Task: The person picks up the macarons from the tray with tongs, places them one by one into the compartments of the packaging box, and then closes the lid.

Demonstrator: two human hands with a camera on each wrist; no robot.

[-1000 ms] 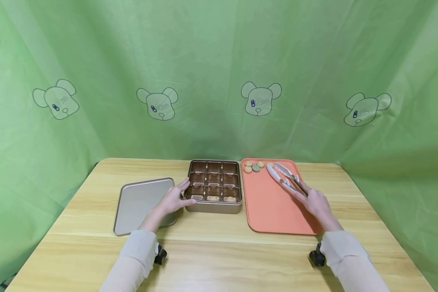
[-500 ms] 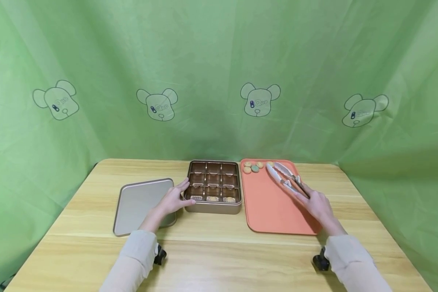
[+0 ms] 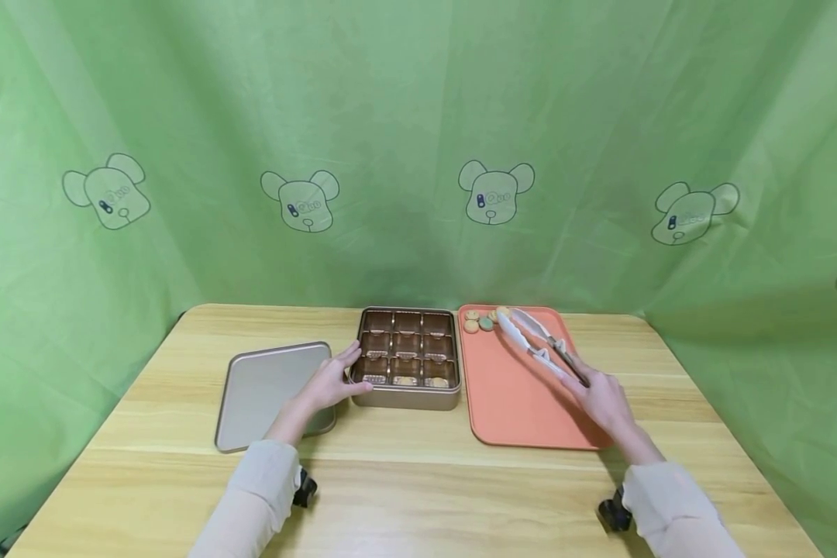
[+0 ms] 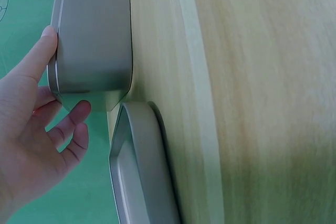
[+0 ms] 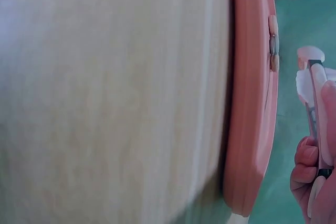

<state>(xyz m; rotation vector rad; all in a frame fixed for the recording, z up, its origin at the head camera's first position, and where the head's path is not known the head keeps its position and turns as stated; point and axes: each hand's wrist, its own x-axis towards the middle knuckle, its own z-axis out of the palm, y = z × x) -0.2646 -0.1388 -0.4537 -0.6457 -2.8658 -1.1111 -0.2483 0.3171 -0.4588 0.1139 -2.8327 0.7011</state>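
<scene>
My left hand (image 3: 326, 381) holds the near-left corner of a bronze square tin (image 3: 406, 398), thumb on the near rim (image 4: 56, 51) and fingers along its left side. Inside, a brown divided insert (image 3: 408, 343) has pale round cookies in the near-row middle and right compartments. My right hand (image 3: 600, 395) grips metal tongs (image 3: 545, 341) with white, scalloped tips, over the orange tray (image 3: 512, 407). At the tongs' tips is a pale yellow cookie (image 3: 504, 311). Beside it at the tray's far-left corner lie more pale cookies (image 3: 470, 326) and a green cookie (image 3: 485, 323).
The tin's grey-bronze lid (image 3: 268, 391) lies upturned left of the tin, partly behind my left forearm. The tray stands close against the tin's right side. A green curtain (image 3: 390, 256) hangs just beyond the far edge of the wooden table (image 3: 418, 496).
The tongs have shifted left in my right hand, and the pale yellow cookie at their tips has moved left with them, nearer the other cookies. My left hand stays on the tin.
</scene>
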